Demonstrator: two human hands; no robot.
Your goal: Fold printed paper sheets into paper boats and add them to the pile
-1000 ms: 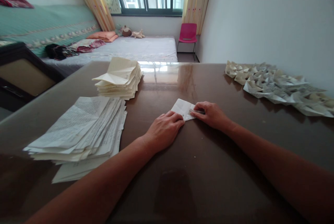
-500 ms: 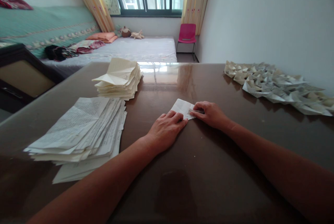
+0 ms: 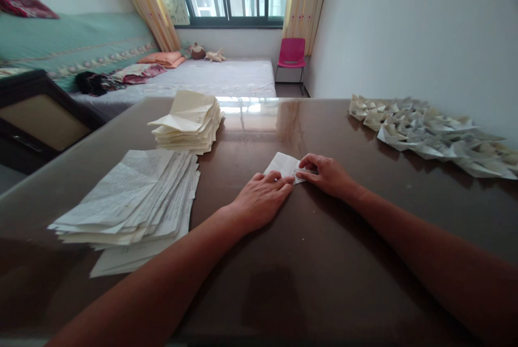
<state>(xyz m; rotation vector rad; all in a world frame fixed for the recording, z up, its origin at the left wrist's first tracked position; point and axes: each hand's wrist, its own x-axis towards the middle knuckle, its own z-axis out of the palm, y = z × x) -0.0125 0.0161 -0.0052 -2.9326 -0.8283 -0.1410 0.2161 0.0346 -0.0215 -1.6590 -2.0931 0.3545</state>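
Note:
A small folded sheet of paper (image 3: pixel 282 162) lies on the brown table in front of me, partly covered by my fingers. My left hand (image 3: pixel 265 196) rests on its near left side, fingers bent and pressing the paper against the table. At the right end, my right hand (image 3: pixel 324 173) pinches the paper's edge between thumb and forefinger. The fingertips of both hands are close together on the sheet. The underside of the paper and some of its folds are hidden.
To the left stand a stack of printed white sheets (image 3: pixel 129 201) and a stack of cream paper (image 3: pixel 190 120). Several folded paper pieces (image 3: pixel 421 131) spread across the right of the brown table (image 3: pixel 251 293). Beyond are a bed (image 3: pixel 243 74) and a pink chair (image 3: pixel 292 54).
The left fingertips have shifted slightly to the right along the paper, nearer the right hand. The right hand keeps its pinch. The view has tilted a little.

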